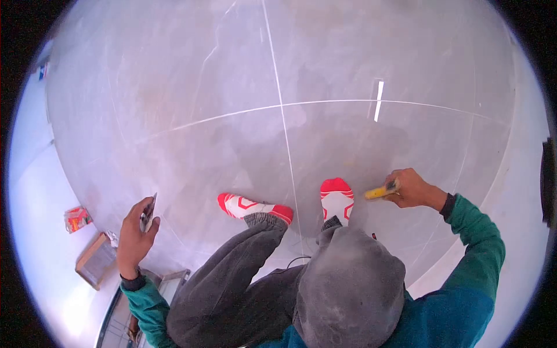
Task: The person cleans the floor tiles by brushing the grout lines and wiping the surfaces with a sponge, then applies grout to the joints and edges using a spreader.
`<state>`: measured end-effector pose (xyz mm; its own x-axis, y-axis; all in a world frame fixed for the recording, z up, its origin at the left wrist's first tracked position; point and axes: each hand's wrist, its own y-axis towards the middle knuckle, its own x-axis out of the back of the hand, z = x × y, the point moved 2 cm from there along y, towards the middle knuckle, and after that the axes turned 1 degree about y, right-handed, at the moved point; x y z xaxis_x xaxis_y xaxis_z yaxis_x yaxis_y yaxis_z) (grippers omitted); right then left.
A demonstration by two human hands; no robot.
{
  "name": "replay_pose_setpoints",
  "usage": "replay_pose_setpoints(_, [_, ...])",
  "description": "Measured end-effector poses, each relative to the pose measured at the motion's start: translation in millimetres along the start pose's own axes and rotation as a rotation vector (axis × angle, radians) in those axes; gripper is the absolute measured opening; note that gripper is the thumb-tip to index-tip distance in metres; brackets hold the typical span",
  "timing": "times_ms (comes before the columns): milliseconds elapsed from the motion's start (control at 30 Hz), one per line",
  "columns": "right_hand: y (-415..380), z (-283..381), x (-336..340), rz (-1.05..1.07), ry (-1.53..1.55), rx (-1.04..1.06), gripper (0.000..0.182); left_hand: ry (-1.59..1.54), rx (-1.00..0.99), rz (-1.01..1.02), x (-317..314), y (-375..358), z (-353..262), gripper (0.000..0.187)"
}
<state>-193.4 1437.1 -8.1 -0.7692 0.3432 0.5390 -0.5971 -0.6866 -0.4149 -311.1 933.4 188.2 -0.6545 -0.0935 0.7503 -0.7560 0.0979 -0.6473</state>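
On the left, my left hand (pixel 135 236) is closed around a thin, dark and silvery flat object (pixel 148 213), its narrow tip pointing up; its exact kind I cannot tell. My right hand (pixel 411 190), off to the right, grips a yellow-handled tool (pixel 380 191) with a pale part near the fingers. The yellow end points left, toward my right foot in a red and white sock (pixel 336 200). The other sock (pixel 255 207) is turned sideways on the grey floor (pixel 232 151). My bent knee in grey trousers (pixel 351 284) fills the lower middle.
Thin white lines (pixel 281 104) cross on the floor ahead, with a short bright strip (pixel 379 101) right of the crossing. At the left edge are a red packet (pixel 78 219), a wood-edged box (pixel 96 262) and a metal-framed item (pixel 113 316). A dark object (pixel 547 182) stands far right.
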Motion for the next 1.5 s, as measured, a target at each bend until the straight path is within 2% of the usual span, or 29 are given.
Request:
replay_pose_setpoints(33, [-6,-3,0,0.21,-0.102,-0.109,0.015,-0.01,-0.019,0.001,3,5,-2,0.038])
replay_pose_setpoints(133, [95,-17,78,-0.139,-0.228,-0.066,0.016,0.025,-0.13,-0.028,23,20,-29,0.038])
replay_pose_setpoints(200, [179,-22,145,-0.783,-0.474,0.204,0.012,0.08,-0.216,-0.078,43,20,-60,0.038])
replay_pose_setpoints(233, [222,-17,182,-0.964,-0.495,0.117,0.014,0.07,-0.21,-0.097,53,21,-77,0.038])
replay_pose_setpoints(300, [279,11,222,-1.199,-0.194,-0.16,0.018,0.069,-0.248,-0.137,70,20,-109,0.039])
replay_pose_setpoints(333, [285,36,225,-1.428,-0.002,-0.059,0.027,0.081,-0.29,-0.132,76,19,-124,0.039])
replay_pose_setpoints(400, [278,88,215,-1.245,0.318,-0.119,0.035,0.055,-0.354,-0.183,80,15,-147,0.042])
replay_pose_setpoints(433, [251,107,196,-1.324,0.33,-0.084,0.031,0.054,-0.387,-0.147,77,18,-155,0.045])
replay_pose_setpoints(500, [194,126,141,-1.432,0.223,0.233,0.017,-0.001,-0.452,0.0,66,17,-165,0.046])
replay_pose_setpoints(533, [163,123,112,-1.195,0.246,0.097,0.018,0.037,-0.464,0.077,59,20,-167,0.044])
replay_pose_setpoints(600, [70,115,58,-1.127,0.46,0.223,0.031,0.163,-0.529,0.217,53,25,-171,0.042])
replay_pose_setpoints(633, [24,109,19,-1.055,0.716,0.059,0.035,0.262,-0.535,0.213,50,22,-172,0.041])
replay_pose_setpoints(667, [-13,84,-50,-1.22,0.635,-0.142,0.035,0.282,-0.531,0.188,49,20,-176,0.041])
replay_pose_setpoints(700, [-64,81,-88,-1.225,0.634,-0.334,0.036,0.297,-0.603,0.124,47,20,-182,0.041])
replay_pose_setpoints(767, [-143,35,-147,-1.486,0.871,-0.537,0.04,0.299,-0.676,0.099,62,86,-214,0.041])
replay_pose_setpoints(867, [-268,69,-238,-1.654,0.535,-1.13,0.039,0.299,-0.904,0.1,43,103,-239,0.041])
replay_pose_setpoints(900, [-293,65,-297,-1.914,0.689,-1.101,0.039,0.322,-0.926,0.174,34,109,-244,0.041])
replay_pose_setpoints(967, [-286,112,-307,-1.864,0.51,-1.244,0.04,0.359,-0.953,0.278,30,119,-239,0.041])
replay_pose_setpoints(1033, [-224,119,-324,-1.783,0.507,-1.378,0.041,0.348,-1.003,0.291,24,125,-235,0.041])
replay_pose_setpoints(1100, [-117,107,-283,-1.502,0.343,-1.468,0.041,0.333,-1.046,0.33,13,133,-233,0.041])
replay_pose_setpoints(1167, [-7,80,-177,-1.185,0.15,-1.356,0.042,0.323,-1.091,0.301,4,139,-231,0.04])
replay_pose_setpoints(1200, [28,63,-136,-1.51,0.651,-0.871,0.039,0.324,-1.123,0.329,1,140,-231,0.04])
replay_pose_setpoints(1233, [49,59,-81,-1.463,0.796,-0.728,0.037,0.308,-1.16,0.289,2,139,-232,0.042])
replay_pose_setpoints(1267, [70,54,-25,-1.405,0.944,-0.597,0.035,0.293,-1.208,0.265,1,138,-234,0.043])
replay_pose_setpoints(1300, [67,60,14,-1.08,0.795,-0.797,0.042,0.22,-1.24,0.245,0,135,-235,0.042])
replay_pose_setpoints(1333, [69,58,25,-1.286,0.547,-0.587,0.048,0.131,-1.272,0.22,3,136,-226,0.04])
replay_pose_setpoints(1400, [55,66,49,-1.352,0.403,-0.453,0.05,0.041,-1.144,0.323,14,139,-207,0.043])
replay_pose_setpoints(1467, [10,80,57,-1.351,0.482,-0.597,0.047,-0.019,-0.978,0.433,15,159,-178,0.044])
replay_pose_setpoints(1500, [-9,80,51,-1.465,0.548,-0.576,0.045,-0.013,-0.992,0.465,17,171,-160,0.044])
